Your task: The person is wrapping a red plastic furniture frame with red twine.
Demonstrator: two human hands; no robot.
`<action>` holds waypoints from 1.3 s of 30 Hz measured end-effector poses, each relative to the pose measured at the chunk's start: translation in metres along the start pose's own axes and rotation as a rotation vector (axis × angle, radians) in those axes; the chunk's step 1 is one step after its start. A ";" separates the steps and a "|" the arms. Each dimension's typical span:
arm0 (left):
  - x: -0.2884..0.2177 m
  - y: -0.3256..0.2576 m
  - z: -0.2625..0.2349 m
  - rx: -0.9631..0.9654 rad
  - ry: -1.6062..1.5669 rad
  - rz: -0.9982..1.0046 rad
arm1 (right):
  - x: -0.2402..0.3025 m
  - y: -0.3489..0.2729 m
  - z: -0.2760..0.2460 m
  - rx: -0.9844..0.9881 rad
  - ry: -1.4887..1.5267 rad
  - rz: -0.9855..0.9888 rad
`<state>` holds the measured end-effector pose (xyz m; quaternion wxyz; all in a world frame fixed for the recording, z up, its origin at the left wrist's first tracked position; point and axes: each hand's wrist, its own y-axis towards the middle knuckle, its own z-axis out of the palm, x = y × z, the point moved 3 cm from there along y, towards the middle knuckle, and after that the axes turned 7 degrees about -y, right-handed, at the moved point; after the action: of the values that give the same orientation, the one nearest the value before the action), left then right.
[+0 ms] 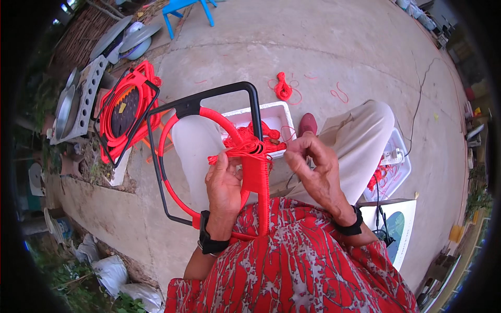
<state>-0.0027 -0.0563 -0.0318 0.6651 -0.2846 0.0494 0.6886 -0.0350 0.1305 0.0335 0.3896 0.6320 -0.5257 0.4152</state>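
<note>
Across my lap stands a round red frame with black side bars and cord-wrapped sections. My left hand is closed on a bundle of red cord beside the frame's wrapped red part. Level with it, my right hand is held a little way to the right, thumb and fingertips pinched together. Whatever lies between those fingertips is too small to make out. Beneath the frame, between my legs, a white foam box holds more red cord.
A similar red and black piece leans at the left beside a perforated block. One red cord skein lies on the concrete ahead. At my right are a white tub with cord and a printed carton. A blue stool stands far off.
</note>
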 end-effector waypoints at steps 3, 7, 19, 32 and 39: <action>0.000 -0.002 0.001 0.029 0.172 0.124 | 0.029 0.006 0.012 0.009 -0.215 -0.352; -0.002 -0.003 0.003 0.058 0.254 0.162 | 0.031 0.022 0.050 0.025 -0.573 -0.684; -0.001 0.000 -0.008 -0.034 0.152 0.096 | -0.006 0.074 -0.024 0.040 0.145 0.000; -0.002 -0.002 0.006 0.000 0.171 0.149 | 0.057 0.064 0.044 0.482 -0.661 -0.740; 0.002 -0.002 0.009 -0.020 0.171 0.148 | 0.041 0.068 0.050 0.514 -0.768 -0.788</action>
<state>-0.0036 -0.0506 -0.0244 0.6030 -0.3448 0.1200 0.7093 -0.0924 0.0603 0.0582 0.1313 0.9576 -0.2379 0.0958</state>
